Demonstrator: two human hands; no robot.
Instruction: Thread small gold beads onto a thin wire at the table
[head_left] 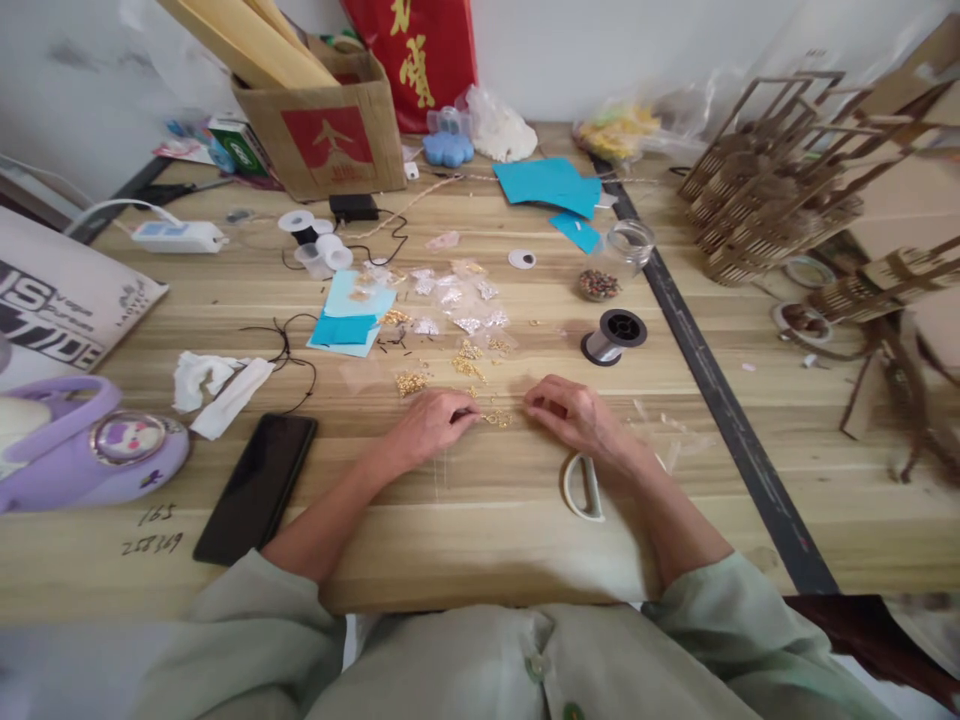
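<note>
My left hand (439,425) is closed in a pinch on a thin pale thread (445,478), whose fine strands show below the fingers. Its fingertips are beside a small cluster of gold beads (498,418) on the tabletop. Across the cluster, my right hand (566,410) has its fingers curled and tips together; whatever they may hold is too small to see. Under the right wrist lies a white loop handle (585,490), apparently of scissors, partly covered by the forearm. More gold bead piles (469,360) lie just beyond both hands.
Small clear bags of silvery pieces (469,300) and blue paper (345,328) lie farther back. A wire spool (615,337) and a jar of mixed beads (598,284) stand right. A black phone (256,487) is left, by a purple case (97,445). Brown baskets (765,200) crowd the far right.
</note>
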